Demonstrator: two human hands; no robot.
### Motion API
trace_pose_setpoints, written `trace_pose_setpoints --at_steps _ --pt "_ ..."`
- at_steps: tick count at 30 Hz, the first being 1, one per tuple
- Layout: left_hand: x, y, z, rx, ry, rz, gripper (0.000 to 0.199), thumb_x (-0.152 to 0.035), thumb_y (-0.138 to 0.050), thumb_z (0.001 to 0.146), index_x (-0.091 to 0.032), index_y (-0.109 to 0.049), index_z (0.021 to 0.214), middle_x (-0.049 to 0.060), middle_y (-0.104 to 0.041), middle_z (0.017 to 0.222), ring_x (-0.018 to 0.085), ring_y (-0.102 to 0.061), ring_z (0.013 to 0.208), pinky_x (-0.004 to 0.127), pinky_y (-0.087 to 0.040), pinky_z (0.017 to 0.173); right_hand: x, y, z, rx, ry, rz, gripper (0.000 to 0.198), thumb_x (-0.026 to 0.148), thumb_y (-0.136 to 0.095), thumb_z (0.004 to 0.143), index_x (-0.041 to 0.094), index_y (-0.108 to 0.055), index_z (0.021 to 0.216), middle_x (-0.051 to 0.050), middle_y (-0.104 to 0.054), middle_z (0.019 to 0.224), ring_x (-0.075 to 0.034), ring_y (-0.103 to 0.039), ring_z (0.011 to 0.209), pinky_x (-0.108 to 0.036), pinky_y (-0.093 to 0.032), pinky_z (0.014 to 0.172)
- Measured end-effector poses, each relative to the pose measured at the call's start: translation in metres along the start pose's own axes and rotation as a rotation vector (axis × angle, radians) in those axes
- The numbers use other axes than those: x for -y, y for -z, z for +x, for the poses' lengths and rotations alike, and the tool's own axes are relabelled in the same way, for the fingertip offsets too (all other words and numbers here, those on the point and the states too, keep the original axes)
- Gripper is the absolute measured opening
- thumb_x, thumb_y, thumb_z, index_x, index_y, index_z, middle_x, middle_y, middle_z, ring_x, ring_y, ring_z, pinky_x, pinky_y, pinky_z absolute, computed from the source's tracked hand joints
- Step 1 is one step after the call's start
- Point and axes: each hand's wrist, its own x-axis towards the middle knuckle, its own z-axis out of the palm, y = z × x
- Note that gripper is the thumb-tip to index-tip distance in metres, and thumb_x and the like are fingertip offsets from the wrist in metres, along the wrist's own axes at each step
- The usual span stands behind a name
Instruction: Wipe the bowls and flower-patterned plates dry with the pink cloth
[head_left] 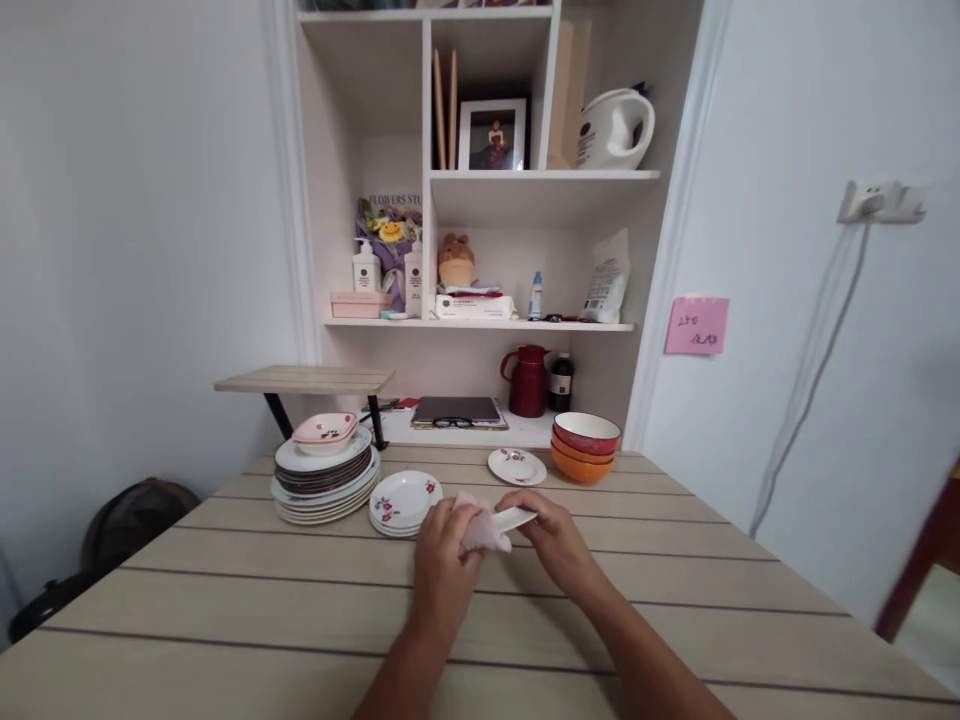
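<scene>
Over the middle of the table, my right hand [551, 540] grips the right edge of a small white plate [514, 518], which is tilted and seen nearly edge-on. My left hand [448, 545] is closed around a pale pink cloth [484, 528], folded over the plate's left side. Just left of my left hand is a short stack of white plates with red flowers [406, 500]. Beyond my hands, a single flowered plate [517, 467] lies flat on the table. The far side of the held plate is hidden by the cloth and fingers.
A taller plate stack [326, 485] with pinkish bowls [325, 432] on top stands at left, near a small raised shelf [304, 380]. Nested red and orange bowls [583, 448] sit at back right. Behind are a laptop [457, 409] and a red thermos jug [528, 382].
</scene>
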Motion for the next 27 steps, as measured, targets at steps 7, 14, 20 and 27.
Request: trace_pose_setpoints --at_steps 7,14,20,27 --pt "0.000 0.001 0.004 -0.073 0.077 -0.171 0.047 0.003 -0.050 0.069 -0.025 -0.064 0.104 0.004 -0.064 0.100 0.022 -0.061 0.100 0.036 -0.049 0.090 0.005 -0.011 -0.003 -0.077 -0.216 0.313 0.007 0.026 -0.068 0.074 0.022 -0.070 0.079 -0.001 -0.066 0.081 -0.019 -0.053 0.080 -0.029 -0.039 0.074" --pt "0.000 0.004 0.009 -0.107 0.258 -0.374 0.024 -0.016 -0.058 0.080 -0.022 -0.066 0.102 0.005 -0.067 0.100 0.023 -0.062 0.100 0.035 -0.047 0.091 0.000 -0.020 -0.006 -0.143 -0.353 0.687 0.024 0.032 -0.084 0.066 0.021 -0.069 0.080 0.001 -0.065 0.074 -0.015 -0.053 0.071 -0.027 -0.041 0.068" --pt "-0.004 -0.001 0.008 -0.094 0.507 -0.576 0.027 -0.041 -0.062 0.083 -0.019 -0.065 0.099 0.005 -0.071 0.094 0.022 -0.065 0.090 0.032 -0.050 0.084 0.006 -0.025 -0.005 -0.234 -0.454 0.983 0.032 0.027 -0.088 0.063 0.023 -0.071 0.090 0.000 -0.073 0.095 -0.018 -0.065 0.086 -0.033 -0.054 0.079" --pt "-0.006 -0.004 0.003 -0.024 0.617 -0.666 0.036 -0.050 -0.065 0.081 -0.017 -0.067 0.095 0.007 -0.072 0.095 0.023 -0.066 0.092 0.033 -0.050 0.086 0.015 -0.023 -0.003 -0.203 -0.445 1.106 0.030 0.021 -0.083 0.072 0.026 -0.070 0.098 0.001 -0.075 0.099 -0.019 -0.068 0.092 -0.033 -0.058 0.081"
